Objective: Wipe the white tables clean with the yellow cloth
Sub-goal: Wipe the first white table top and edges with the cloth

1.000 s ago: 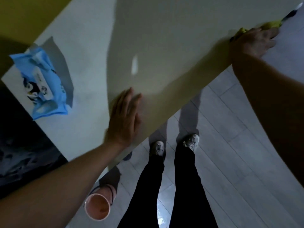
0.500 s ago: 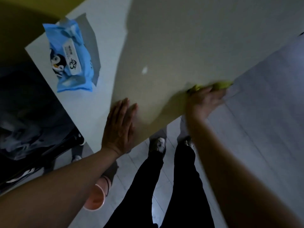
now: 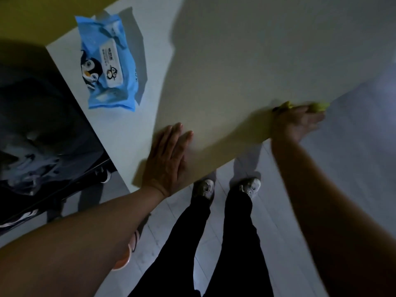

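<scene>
Looking down over a white table (image 3: 235,61) in a dim room, its near edge running diagonally above a pale tiled floor (image 3: 321,200).

Resting flat on the table near that edge: the left hand (image 3: 167,161), fingers (image 3: 177,136) straight and pressed together, palm down, holding nothing. Lying well beyond those fingertips and a little to their left: a blue pack of wipes (image 3: 107,65) with a penguin picture, casting a dark shadow toward the fingers' side.

Pressing on the table edge farther along: the right hand (image 3: 295,123), blurred. Showing just beyond its fingertips: a yellow cloth (image 3: 317,106), bunched, sitting right at the table's edge under and ahead of the fingers. Fingers seeming extended over the cloth; impossible to tell through the blur whether lying flat on it or curling round it.

Falling across the table between the two hands: a broad shadow, leaving the strip by the wipes paler and bluish.

Standing below the hands, on the floor: two legs in black trousers (image 3: 225,243) and pale sneakers (image 3: 250,186), toes close under the table edge. Sitting on the floor behind the left forearm: a pink round container (image 3: 124,260), mostly hidden. Filling the left side past the table's end: something dark and glossy (image 3: 42,136), unclear what. Showing at the top left corner: a yellowish wall (image 3: 42,16).
</scene>
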`<state>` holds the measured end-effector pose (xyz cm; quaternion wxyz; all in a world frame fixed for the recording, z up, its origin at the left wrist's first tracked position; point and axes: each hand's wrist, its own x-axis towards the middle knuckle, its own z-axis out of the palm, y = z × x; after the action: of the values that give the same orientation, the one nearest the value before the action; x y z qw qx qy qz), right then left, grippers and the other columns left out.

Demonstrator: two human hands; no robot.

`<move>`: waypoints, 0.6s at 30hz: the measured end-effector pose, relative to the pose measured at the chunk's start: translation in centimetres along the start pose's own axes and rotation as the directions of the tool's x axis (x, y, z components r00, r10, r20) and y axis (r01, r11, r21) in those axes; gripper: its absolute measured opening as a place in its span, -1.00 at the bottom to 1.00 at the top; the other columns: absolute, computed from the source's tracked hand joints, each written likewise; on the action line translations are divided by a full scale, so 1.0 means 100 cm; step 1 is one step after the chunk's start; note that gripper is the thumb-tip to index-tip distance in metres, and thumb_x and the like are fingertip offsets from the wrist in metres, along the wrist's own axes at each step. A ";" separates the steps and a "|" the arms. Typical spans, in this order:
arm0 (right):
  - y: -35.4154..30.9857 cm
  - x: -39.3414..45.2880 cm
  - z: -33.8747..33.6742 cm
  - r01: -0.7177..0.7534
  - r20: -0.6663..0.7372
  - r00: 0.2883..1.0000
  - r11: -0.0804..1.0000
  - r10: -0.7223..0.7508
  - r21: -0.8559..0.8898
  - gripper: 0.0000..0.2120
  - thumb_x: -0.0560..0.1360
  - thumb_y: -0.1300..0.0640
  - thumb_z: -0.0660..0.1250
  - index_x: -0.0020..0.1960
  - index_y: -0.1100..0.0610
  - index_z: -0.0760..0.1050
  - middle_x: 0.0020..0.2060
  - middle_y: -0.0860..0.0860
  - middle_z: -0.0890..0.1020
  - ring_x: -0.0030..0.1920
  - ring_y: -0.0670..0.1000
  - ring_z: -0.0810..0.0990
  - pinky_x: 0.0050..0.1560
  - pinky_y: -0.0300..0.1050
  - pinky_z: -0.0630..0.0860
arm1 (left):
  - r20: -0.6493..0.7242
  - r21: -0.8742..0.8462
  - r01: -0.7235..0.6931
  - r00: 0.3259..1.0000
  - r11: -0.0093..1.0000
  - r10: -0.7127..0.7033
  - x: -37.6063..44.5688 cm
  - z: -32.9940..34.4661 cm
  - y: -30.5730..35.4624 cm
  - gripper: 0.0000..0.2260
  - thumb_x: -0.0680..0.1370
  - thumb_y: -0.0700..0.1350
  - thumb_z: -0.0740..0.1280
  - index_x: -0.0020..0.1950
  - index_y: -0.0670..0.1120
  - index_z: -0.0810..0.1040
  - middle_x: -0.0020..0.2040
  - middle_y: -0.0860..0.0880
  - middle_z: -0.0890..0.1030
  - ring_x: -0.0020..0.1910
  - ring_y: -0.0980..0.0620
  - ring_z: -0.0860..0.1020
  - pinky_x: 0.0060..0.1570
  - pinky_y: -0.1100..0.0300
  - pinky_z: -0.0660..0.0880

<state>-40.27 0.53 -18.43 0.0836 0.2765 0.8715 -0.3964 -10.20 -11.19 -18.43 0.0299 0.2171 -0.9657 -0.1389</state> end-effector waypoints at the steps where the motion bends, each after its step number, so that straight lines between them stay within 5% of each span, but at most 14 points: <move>1: -0.009 0.021 -0.001 -0.003 -0.007 1.000 1.000 0.003 0.007 -0.51 0.70 0.02 0.00 0.58 0.18 0.08 0.42 0.21 0.32 0.37 0.20 0.40 0.28 -0.07 0.30 | 0.004 0.005 -0.005 1.000 1.000 0.005 0.000 0.000 0.000 -0.47 0.68 -0.03 0.06 0.66 -0.09 0.24 0.67 -0.16 0.18 0.66 -0.18 0.10 0.62 -0.18 0.07; 8: -0.004 -0.003 -0.003 0.001 -0.018 1.000 0.999 -0.001 0.044 -0.51 0.70 0.03 0.00 0.59 0.15 0.06 0.42 0.20 0.32 0.38 0.21 0.40 0.28 -0.05 0.32 | -0.021 0.019 -0.013 1.000 1.000 0.014 -0.001 0.002 0.000 -0.46 0.66 -0.03 0.06 0.66 -0.09 0.24 0.67 -0.18 0.19 0.65 -0.21 0.13 0.60 -0.22 0.10; 12: 0.058 -0.123 -0.011 0.008 0.195 0.981 0.998 -0.018 0.055 -0.45 0.72 0.01 -0.03 0.63 0.17 -0.10 0.56 0.20 0.12 0.52 0.15 0.18 0.44 -0.13 0.08 | -0.013 0.031 -0.005 1.000 1.000 0.005 0.000 -0.001 0.002 -0.48 0.67 -0.03 0.06 0.64 -0.10 0.28 0.65 -0.19 0.23 0.63 -0.23 0.18 0.59 -0.21 0.13; 18: 0.105 -0.238 -0.019 -0.074 0.432 0.901 0.993 0.030 0.086 -0.41 0.70 -0.03 -0.03 0.63 0.08 -0.19 0.58 0.11 0.05 0.47 0.03 0.15 0.19 -0.44 -0.03 | 0.011 0.048 0.008 1.000 0.999 -0.008 0.001 -0.009 0.003 -0.47 0.66 0.01 0.05 0.61 -0.13 0.34 0.61 -0.24 0.28 0.60 -0.29 0.26 0.56 -0.26 0.21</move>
<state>-14.54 -2.37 -15.29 0.2703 0.2092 0.8027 -0.4887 -10.32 -11.24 -17.54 0.0188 0.2209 -0.9681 -0.1169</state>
